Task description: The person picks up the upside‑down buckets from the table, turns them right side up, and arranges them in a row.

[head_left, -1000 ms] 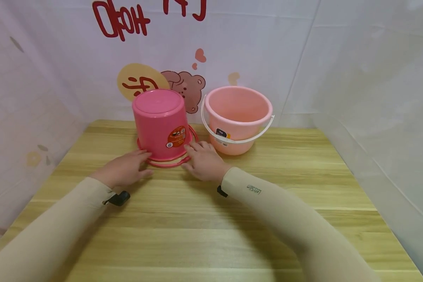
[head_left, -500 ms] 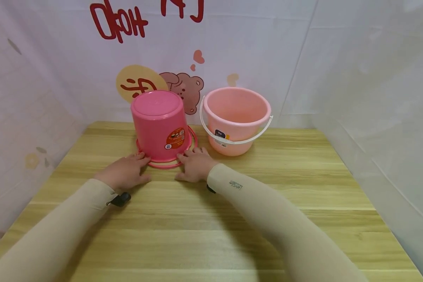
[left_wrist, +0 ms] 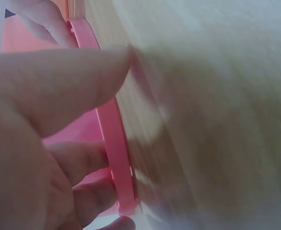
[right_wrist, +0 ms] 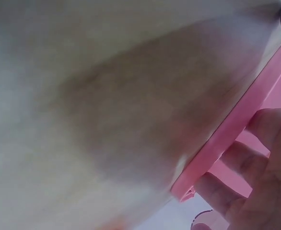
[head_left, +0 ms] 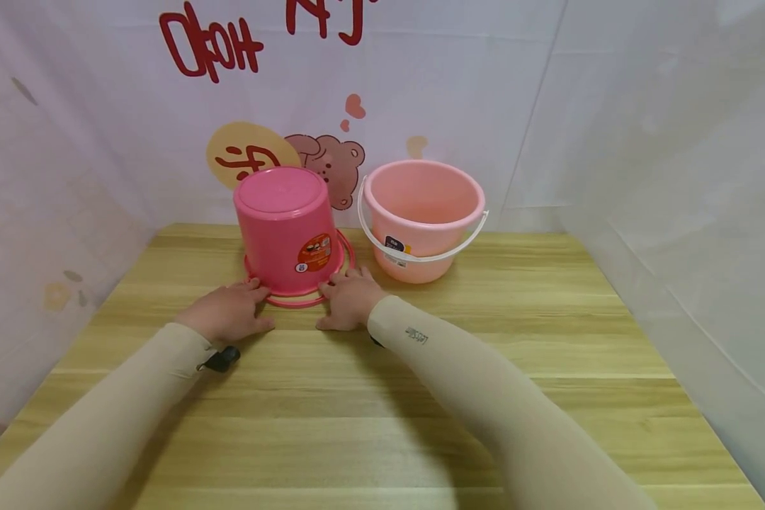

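Note:
In the head view a hot-pink bucket (head_left: 266, 244) stands upside down at the back left of the table, with a red-orange sticker on its side. Its pink handle (head_left: 295, 304) lies low around the front of the downturned rim. My left hand (head_left: 224, 312) touches the bucket's lower left front, thumb pointing inward along the table. On the other side my right hand (head_left: 352, 300) rests against the lower right front, fingers spread. The left wrist view has fingertips behind the handle (left_wrist: 112, 139) and the thumb across it. Fingertips (right_wrist: 241, 160) meet the handle from behind in the right wrist view.
Just right of it stands an upright light-pink bucket (head_left: 414, 269) with a white handle (head_left: 421, 259) hanging in front. A printed white cloth (head_left: 459, 92) rises behind the wooden table (head_left: 331, 425). White sheets flank both sides.
My right hand has moved left and slightly down, from the bucket's right side to its lower front. The left hand stays nearly in place. The view has tilted slightly up.

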`<control>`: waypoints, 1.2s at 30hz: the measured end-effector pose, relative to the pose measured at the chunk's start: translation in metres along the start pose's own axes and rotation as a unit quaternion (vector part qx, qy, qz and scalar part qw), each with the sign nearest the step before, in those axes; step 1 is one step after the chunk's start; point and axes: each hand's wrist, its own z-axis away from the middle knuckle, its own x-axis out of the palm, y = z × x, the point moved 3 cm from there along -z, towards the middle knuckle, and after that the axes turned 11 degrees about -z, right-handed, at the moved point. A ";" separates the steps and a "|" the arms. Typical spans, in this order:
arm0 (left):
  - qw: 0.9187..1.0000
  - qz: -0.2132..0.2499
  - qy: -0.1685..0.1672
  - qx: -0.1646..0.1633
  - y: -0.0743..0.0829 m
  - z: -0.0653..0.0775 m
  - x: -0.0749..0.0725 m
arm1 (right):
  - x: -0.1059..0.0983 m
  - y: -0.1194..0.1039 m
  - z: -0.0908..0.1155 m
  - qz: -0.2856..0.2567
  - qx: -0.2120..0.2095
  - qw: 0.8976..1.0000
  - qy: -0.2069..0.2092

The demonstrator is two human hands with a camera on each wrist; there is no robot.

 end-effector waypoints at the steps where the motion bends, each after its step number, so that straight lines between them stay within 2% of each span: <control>1: 1.000 0.001 -0.001 -0.001 0.000 0.000 0.000 | 0.000 0.000 0.000 0.000 0.001 1.000 -0.001; 7: 1.000 0.010 -0.002 -0.009 0.000 0.000 0.001 | -0.002 -0.001 0.002 -0.008 0.003 1.000 -0.007; 13: 1.000 -0.002 0.010 0.004 -0.001 -0.002 0.003 | 0.000 0.000 0.000 0.005 0.005 1.000 -0.004; 36: 1.000 -0.004 0.011 0.002 0.003 0.002 -0.004 | -0.002 0.000 0.000 -0.001 0.005 1.000 -0.008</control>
